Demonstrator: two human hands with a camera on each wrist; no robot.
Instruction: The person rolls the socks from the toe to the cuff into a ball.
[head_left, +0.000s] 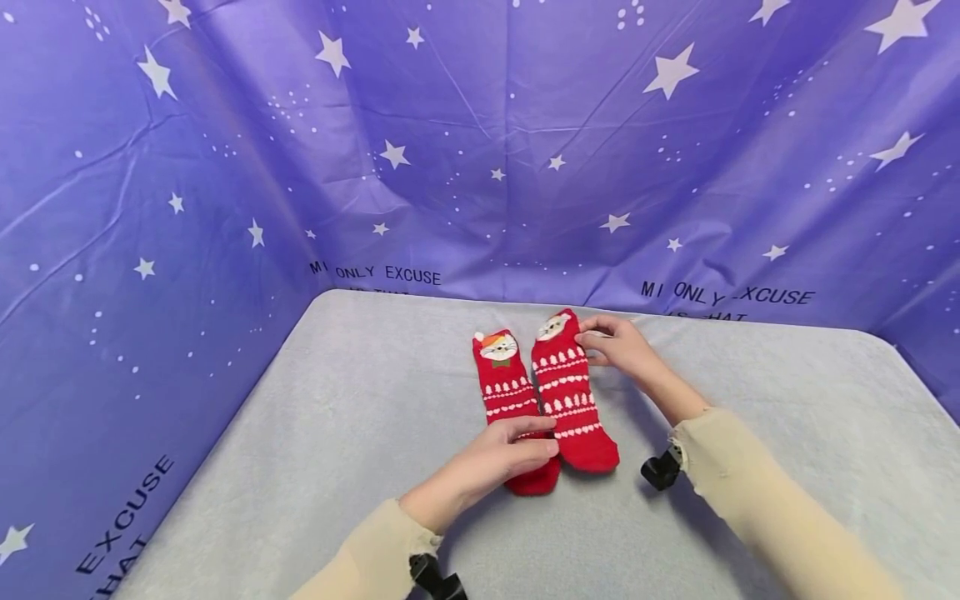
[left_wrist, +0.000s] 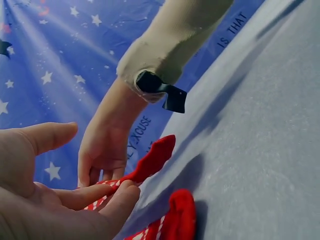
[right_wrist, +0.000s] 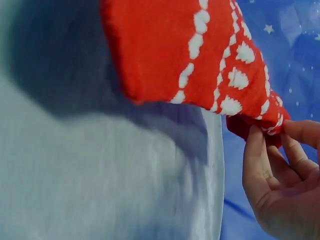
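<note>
Two red Xmas socks lie side by side, toes near, mid grey worktop point(head_left: 750, 392). L hand point(head_left: 498, 458) rests w/ relaxed fingers on left sock point(head_left: 510, 392). R hand point(head_left: 618, 346) pinches right sock point(head_left: 566, 387) at its far cuff edge.

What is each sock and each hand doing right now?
Left sock: flat on the grey cloth, face end away from the person.
Right sock: beside it, far end pinched and lifted.
Left hand: fingers resting on the left sock.
Right hand: pinching the right sock.
Grey cloth: spread flat.
</note>
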